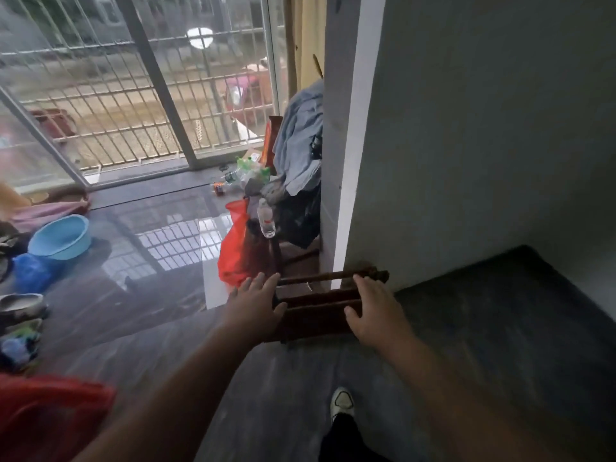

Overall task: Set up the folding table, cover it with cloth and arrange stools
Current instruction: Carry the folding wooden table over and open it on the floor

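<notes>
A dark brown wooden stool [316,311] with slatted rails stands low on the floor by the white wall corner [346,195]. My left hand [256,303] is at its left end, fingers spread, the thumb against the seat's edge. At the right end lies my right hand [371,306], fingers stretched over the top rails. Neither hand is closed around the wood. A dark flat slab [500,315] lies right of the stool along the grey wall; I cannot tell what it is.
A red plastic bag [236,251], a water bottle [266,221] and a chair heaped with blue clothes [300,148] crowd the space behind the stool. A blue basin [60,236] and shoes [21,305] sit at the left. My foot [341,403] is below.
</notes>
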Action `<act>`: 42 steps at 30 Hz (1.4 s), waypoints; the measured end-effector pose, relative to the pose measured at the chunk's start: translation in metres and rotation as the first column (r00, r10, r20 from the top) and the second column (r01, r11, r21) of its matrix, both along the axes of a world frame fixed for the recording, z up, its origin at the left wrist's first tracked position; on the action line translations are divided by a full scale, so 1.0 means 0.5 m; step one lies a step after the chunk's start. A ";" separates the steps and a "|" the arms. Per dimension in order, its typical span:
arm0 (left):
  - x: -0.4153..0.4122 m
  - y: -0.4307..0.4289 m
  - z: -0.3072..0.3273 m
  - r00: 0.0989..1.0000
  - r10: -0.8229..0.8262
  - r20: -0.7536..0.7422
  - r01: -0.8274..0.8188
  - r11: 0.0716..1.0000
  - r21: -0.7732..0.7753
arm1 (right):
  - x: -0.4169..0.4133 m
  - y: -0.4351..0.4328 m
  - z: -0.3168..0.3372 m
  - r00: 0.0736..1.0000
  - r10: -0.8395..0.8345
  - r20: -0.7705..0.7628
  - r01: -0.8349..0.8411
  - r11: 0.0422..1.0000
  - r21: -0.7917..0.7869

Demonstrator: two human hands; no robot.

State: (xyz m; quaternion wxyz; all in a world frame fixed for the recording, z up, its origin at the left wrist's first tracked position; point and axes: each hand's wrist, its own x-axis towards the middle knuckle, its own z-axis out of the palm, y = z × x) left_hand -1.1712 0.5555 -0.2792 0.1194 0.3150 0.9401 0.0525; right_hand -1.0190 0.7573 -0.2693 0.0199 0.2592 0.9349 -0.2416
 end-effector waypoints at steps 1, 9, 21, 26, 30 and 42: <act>-0.027 0.028 -0.016 1.000 0.011 0.021 -0.011 1.000 -0.010 | -0.035 0.032 -0.017 0.999 0.018 0.029 -0.017 1.000 -0.014; -0.189 0.176 -0.190 0.969 0.103 0.224 -0.063 0.982 -0.178 | -0.289 0.196 -0.191 0.947 0.182 0.266 -0.172 0.983 -0.058; -0.353 0.320 -0.599 0.759 0.337 0.558 -0.414 0.910 0.013 | -0.533 0.285 -0.603 0.892 0.299 0.340 -0.295 0.953 -0.065; -0.344 0.333 -0.731 -0.034 0.321 0.947 -0.931 0.334 -0.147 | -0.579 0.299 -0.709 0.819 0.361 0.446 -0.427 0.903 0.053; -0.349 0.347 -0.746 -0.340 -0.139 0.930 -0.926 -0.124 -0.356 | -0.596 0.321 -0.725 0.822 0.343 0.454 -0.420 0.904 0.078; -0.325 0.373 -0.738 -0.369 -0.345 0.863 -0.755 -0.429 -0.495 | -0.560 0.335 -0.719 0.589 0.426 0.687 -0.469 0.872 -0.139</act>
